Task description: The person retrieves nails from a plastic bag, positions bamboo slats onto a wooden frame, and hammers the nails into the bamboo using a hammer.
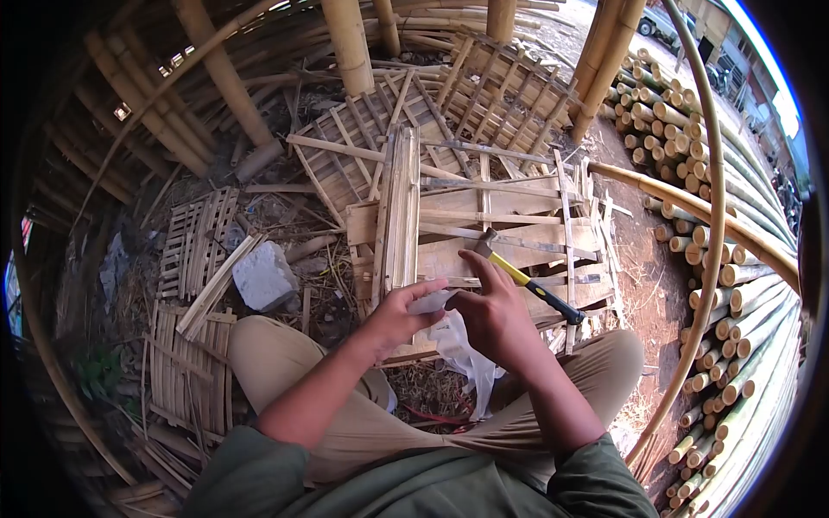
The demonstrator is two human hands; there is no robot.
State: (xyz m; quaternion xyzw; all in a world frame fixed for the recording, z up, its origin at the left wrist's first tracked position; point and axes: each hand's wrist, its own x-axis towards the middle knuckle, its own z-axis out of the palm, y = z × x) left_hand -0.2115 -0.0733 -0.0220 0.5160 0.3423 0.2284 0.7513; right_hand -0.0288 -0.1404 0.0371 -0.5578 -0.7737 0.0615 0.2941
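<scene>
Between my two hands is a thin, whitish translucent plastic sheet (466,352), its crumpled lower part hanging down between my legs. My left hand (397,318) pinches one side of its upper end, thumb and fingers together. My right hand (496,315) grips the other side, its index finger raised. Just beyond the right hand lies a hammer (528,285) with a yellow and black handle, resting on flat split-bamboo panels (505,220). A bundle of thin bamboo strips (400,216) lies lengthwise on the panels, just beyond my left hand.
A pale stone block (264,276) sits left of my knee, with bamboo slats (207,298) beside it. Slatted panels (509,95) lean at the back among upright bamboo posts (347,47). Stacked bamboo poles (734,302) fill the right side. A curved pole (715,216) stands before them.
</scene>
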